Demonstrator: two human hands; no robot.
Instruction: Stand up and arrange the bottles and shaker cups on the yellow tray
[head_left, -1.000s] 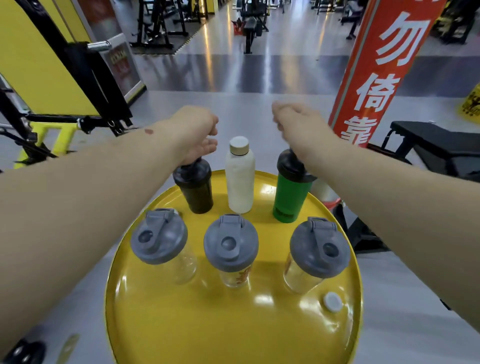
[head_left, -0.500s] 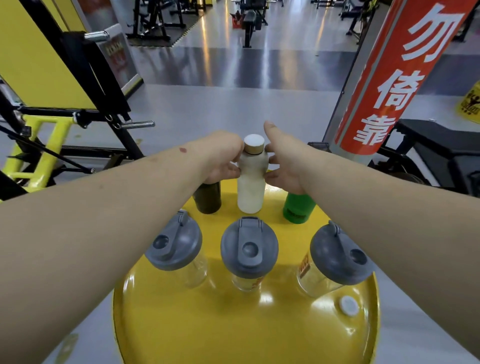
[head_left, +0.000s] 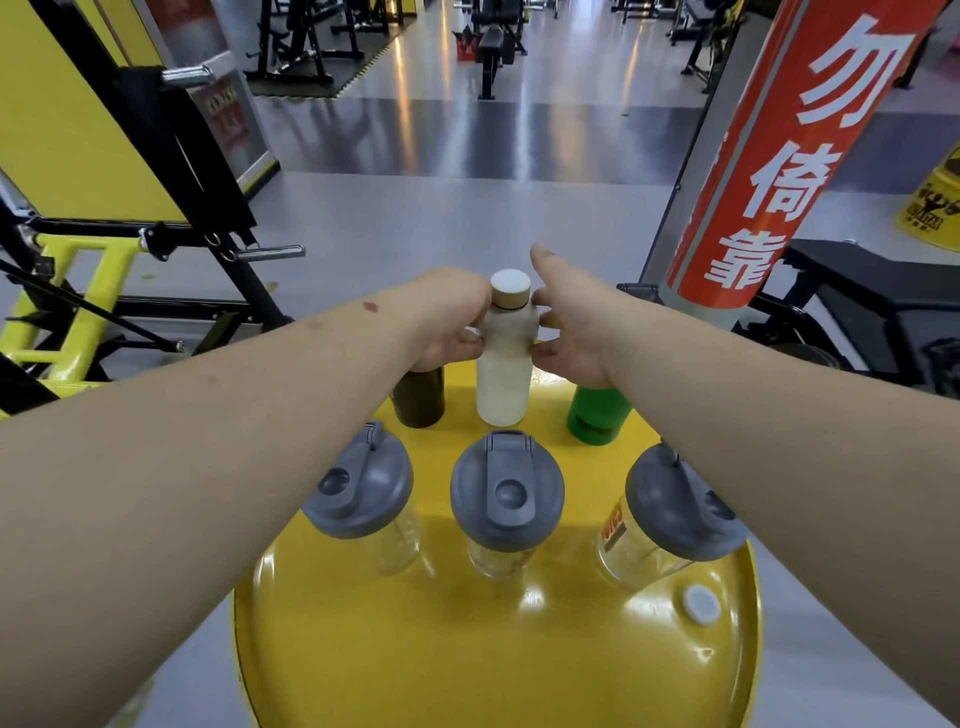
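Note:
A round yellow tray (head_left: 467, 654) carries two rows of upright containers. In the back row stand a black bottle (head_left: 418, 397), a white bottle (head_left: 504, 374) with a wooden cap, and a green bottle (head_left: 597, 415). Three clear shaker cups with grey lids stand in front: left (head_left: 363, 488), middle (head_left: 506, 493), right (head_left: 670, 512). My left hand (head_left: 447, 322) and my right hand (head_left: 571, 322) press the white bottle's shoulder from either side, hiding the tops of the black and green bottles.
A small white cap (head_left: 700, 603) lies on the tray near its right rim. A red pillar (head_left: 789, 156) with white characters rises at the right, beside a black bench (head_left: 872, 291). A yellow and black gym machine (head_left: 104, 260) stands at the left.
Both hands left the black and green bottles' lids and closed in on the white bottle between them. The camera view has moved forward and tilted slightly.

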